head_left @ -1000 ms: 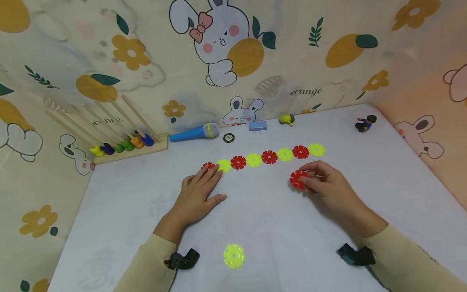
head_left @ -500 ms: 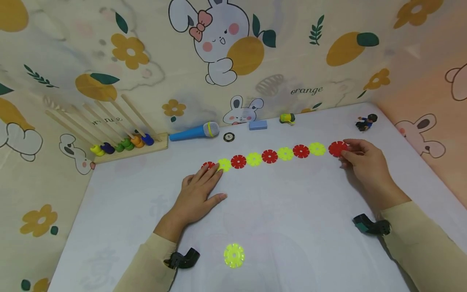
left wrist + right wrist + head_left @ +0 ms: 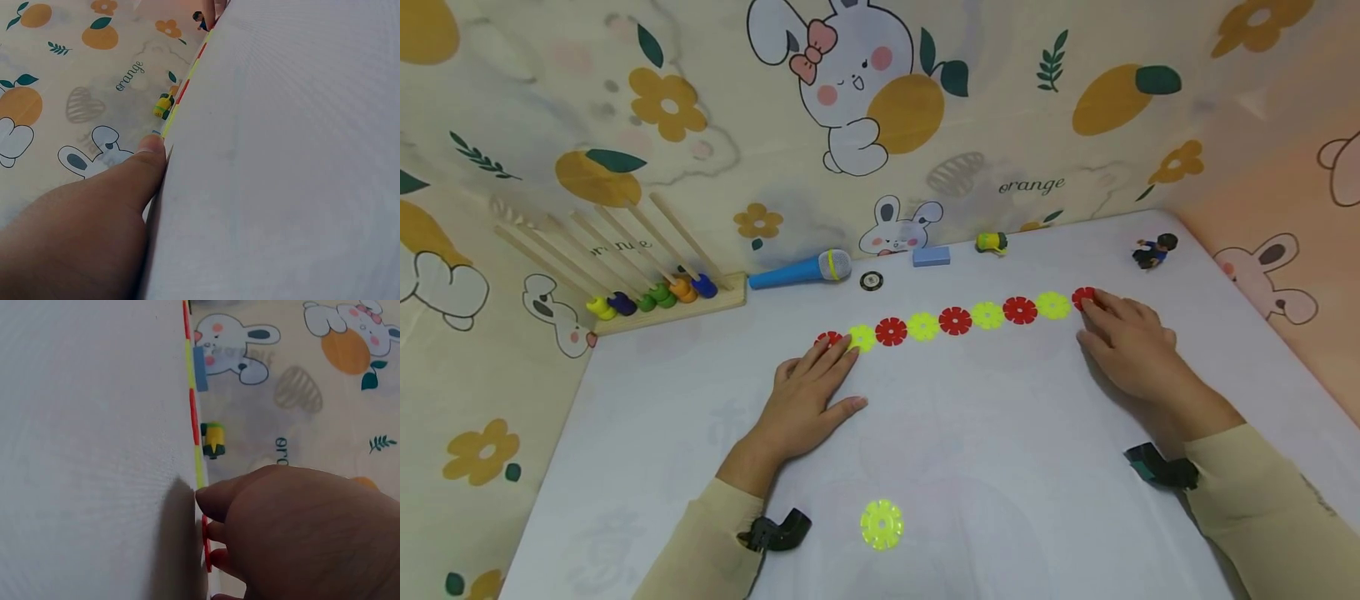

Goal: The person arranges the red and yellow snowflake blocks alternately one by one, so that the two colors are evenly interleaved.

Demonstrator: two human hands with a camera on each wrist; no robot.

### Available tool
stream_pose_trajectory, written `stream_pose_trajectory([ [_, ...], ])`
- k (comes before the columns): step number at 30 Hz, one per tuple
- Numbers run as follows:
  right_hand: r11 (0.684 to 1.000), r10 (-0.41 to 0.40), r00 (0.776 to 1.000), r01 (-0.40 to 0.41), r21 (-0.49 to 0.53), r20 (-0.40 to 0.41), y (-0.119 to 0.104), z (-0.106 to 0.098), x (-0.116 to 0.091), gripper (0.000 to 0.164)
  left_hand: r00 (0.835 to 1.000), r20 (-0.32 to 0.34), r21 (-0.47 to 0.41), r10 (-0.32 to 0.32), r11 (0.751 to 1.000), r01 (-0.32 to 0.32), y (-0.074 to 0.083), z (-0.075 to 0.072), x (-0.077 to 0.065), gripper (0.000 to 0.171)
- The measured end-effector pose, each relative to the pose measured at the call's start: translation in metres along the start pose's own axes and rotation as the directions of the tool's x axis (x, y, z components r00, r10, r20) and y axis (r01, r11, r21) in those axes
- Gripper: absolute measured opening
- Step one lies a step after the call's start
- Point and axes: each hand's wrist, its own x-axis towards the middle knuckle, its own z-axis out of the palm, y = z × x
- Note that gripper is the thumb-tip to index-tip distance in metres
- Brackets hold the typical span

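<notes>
A row of red and yellow-green notched snowflake discs (image 3: pixel 955 321) crosses the white table, colours alternating. My left hand (image 3: pixel 805 408) rests flat at the row's left end, fingertips over the red end disc (image 3: pixel 827 337) and touching the yellow-green disc (image 3: pixel 862 338) beside it. At the right end, the fingertips of my right hand (image 3: pixel 1138 350) press on a red disc (image 3: pixel 1082 297), partly covering it. That disc lies just right of a yellow-green one (image 3: pixel 1054 305). The right thumb stands apart from the red disc, seen also in the right wrist view. One loose yellow-green disc (image 3: pixel 882 525) lies near the front.
Along the back stand a wooden bead rack (image 3: pixel 670 308), a blue toy microphone (image 3: pixel 800 270), a black round chip (image 3: pixel 871 281), a blue block (image 3: pixel 931 256) and a small yellow-green toy (image 3: pixel 992 242). A toy figure (image 3: pixel 1153 251) is at the back right. A printed cloth wall borders the table.
My right hand has carried the red disc rightward and back to the row's right end and set it down there, loosening its pinch. The left hand has stayed put.
</notes>
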Motion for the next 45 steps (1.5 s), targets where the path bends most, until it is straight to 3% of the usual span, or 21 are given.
stream_pose_trajectory([
  [14, 1.000, -0.014, 0.999, 0.014, 0.012, -0.036, 0.001, 0.004, 0.000, 0.070, 1.000, 0.014, 0.008, -0.012, 1.000, 0.012, 0.001, -0.001, 0.000, 0.075],
  [17, 0.996, -0.014, 0.996, 0.022, 0.088, -0.089, -0.001, 0.003, -0.001, 0.072, 1.000, 0.011, 0.009, -0.010, 1.000, 0.010, 0.001, 0.000, 0.000, 0.075],
  [20, 0.967, -0.015, 0.984, 0.060, 0.248, -0.180, -0.008, 0.001, -0.004, 0.070, 1.000, 0.010, 0.009, -0.009, 1.000, 0.009, 0.000, 0.000, 0.000, 0.075],
  [22, 0.922, -0.021, 0.978, 0.100, 0.375, -0.210, -0.016, 0.000, -0.007, 0.065, 1.000, 0.010, 0.007, -0.009, 1.000, 0.009, 0.000, 0.001, -0.001, 0.075],
  [23, 0.883, -0.039, 0.978, 0.131, 0.452, -0.207, -0.020, 0.001, -0.010, 0.062, 1.000, 0.011, 0.008, -0.009, 1.000, 0.009, 0.000, 0.001, -0.001, 0.075],
  [25, 0.790, -0.084, 0.981, 0.173, 0.588, -0.176, -0.033, 0.003, -0.014, 0.055, 1.000, 0.009, 0.010, -0.007, 1.000, 0.007, 0.000, 0.001, -0.001, 0.075],
  [27, 0.675, -0.188, 0.972, 0.234, 0.699, -0.144, -0.047, 0.008, -0.017, 0.050, 1.000, 0.005, 0.009, -0.005, 1.000, 0.005, 0.000, 0.001, 0.000, 0.075],
  [29, 0.547, -0.316, 0.941, 0.285, 0.787, -0.121, -0.063, 0.017, -0.021, 0.050, 1.000, 0.003, 0.010, -0.004, 1.000, 0.004, 0.000, 0.000, 0.000, 0.075],
  [31, 0.461, -0.432, 0.896, 0.318, 0.828, -0.103, -0.082, 0.027, -0.026, 0.052, 1.000, 0.002, 0.009, -0.005, 1.000, 0.005, 0.000, -0.001, 0.000, 0.075],
  [33, 0.408, -0.517, 0.854, 0.309, 0.859, -0.062, -0.101, 0.038, -0.033, 0.055, 1.000, 0.007, 0.010, -0.009, 1.000, 0.009, 0.001, -0.002, 0.000, 0.076],
  [35, 0.415, -0.564, 0.826, 0.289, 0.863, -0.006, -0.121, 0.050, -0.043, 0.056, 1.000, 0.015, 0.012, -0.014, 1.000, 0.014, 0.002, -0.002, 0.000, 0.076],
  [40, 0.536, -0.624, 0.764, 0.265, 0.802, 0.164, -0.163, 0.074, -0.068, 0.065, 1.000, 0.017, 0.011, -0.021, 1.000, 0.021, 0.002, -0.002, 0.000, 0.076],
  [42, 0.607, -0.647, 0.735, 0.338, 0.719, 0.202, -0.176, 0.082, -0.077, 0.069, 1.000, 0.010, 0.011, -0.016, 1.000, 0.016, 0.002, -0.001, 0.000, 0.076],
  [45, 0.665, -0.693, 0.697, 0.518, 0.537, 0.186, -0.189, 0.094, -0.087, 0.065, 1.000, -0.004, 0.009, -0.006, 1.000, 0.006, 0.001, 0.000, 0.000, 0.075],
])
